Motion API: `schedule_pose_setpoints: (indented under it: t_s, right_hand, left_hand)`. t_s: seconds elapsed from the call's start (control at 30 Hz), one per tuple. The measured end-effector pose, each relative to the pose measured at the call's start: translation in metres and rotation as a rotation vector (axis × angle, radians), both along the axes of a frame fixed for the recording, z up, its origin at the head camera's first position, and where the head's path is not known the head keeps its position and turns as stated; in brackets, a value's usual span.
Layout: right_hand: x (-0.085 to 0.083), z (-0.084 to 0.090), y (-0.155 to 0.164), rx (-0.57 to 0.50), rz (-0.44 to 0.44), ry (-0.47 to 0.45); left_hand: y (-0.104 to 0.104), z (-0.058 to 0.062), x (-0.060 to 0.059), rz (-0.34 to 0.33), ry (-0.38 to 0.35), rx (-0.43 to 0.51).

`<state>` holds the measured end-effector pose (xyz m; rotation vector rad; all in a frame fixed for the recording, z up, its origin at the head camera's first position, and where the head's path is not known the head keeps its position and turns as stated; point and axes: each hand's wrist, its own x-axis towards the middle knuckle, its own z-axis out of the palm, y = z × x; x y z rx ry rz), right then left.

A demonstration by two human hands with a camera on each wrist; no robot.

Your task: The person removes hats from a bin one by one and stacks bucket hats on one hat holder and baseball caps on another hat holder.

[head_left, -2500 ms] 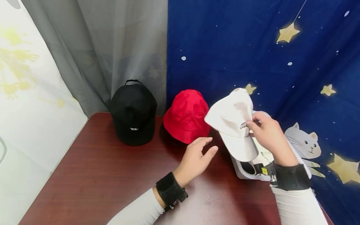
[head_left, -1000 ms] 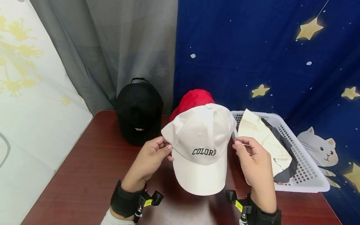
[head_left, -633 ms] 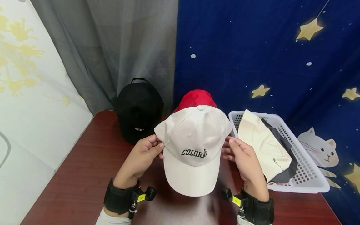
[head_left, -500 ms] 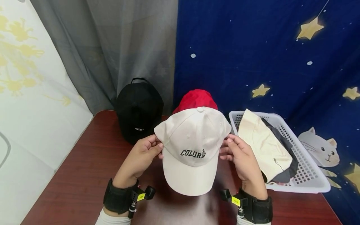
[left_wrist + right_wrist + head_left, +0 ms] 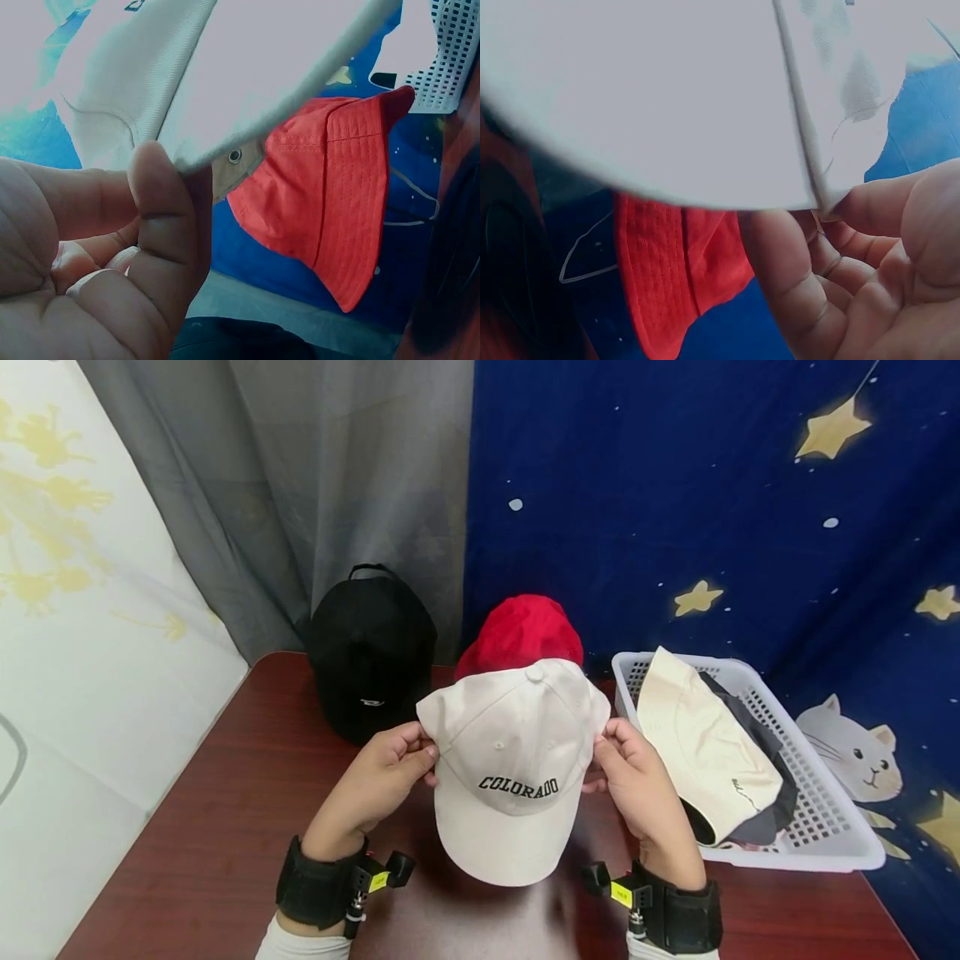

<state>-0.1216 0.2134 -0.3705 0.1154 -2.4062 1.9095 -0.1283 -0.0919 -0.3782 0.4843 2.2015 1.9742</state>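
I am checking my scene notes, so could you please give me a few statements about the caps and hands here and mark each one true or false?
1. Both hands pinch the white cap, the left hand on one side and the right hand on the other. True.
2. The white cap reads TEXAS. False: it reads COLORADO.
3. The red hat sits in the basket. False: it stands on the table, behind the white cap.
4. The white basket holds a cream cap over something dark. True.
5. The black cap stands to the right of the red hat. False: it is to its left.
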Motion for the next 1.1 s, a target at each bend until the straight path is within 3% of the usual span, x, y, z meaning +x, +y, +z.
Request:
schedule_pose_setpoints:
  t_s: [0.3,0.43,0.7,0.97,1.1]
  right_hand:
    - [0.003,-0.002,0.003,-0.063,0.011,-0.049]
    - [0.002,-0.003,0.005,-0.087,0.032,-0.037]
    - [-0.001,-0.004,0.008,-0.043,0.043,0.002]
    - [-0.001,-0.005,0.011,0.016,0.079,0.023]
    - [-0.001,-0.005,0.013,0.052,0.071,0.037]
  left_hand:
    - [-0.002,-0.003,0.002,-0.071,-0.009,-0.001]
    - [-0.004,-0.001,0.003,-0.070,-0.014,0.031]
    - [-0.011,0.003,0.003,0.008,-0.060,0.164]
    - [-0.006,0.003,0.003,-0.041,-0.065,0.132]
    - [-0.005,0.003,0.003,-0.041,-0.054,0.183]
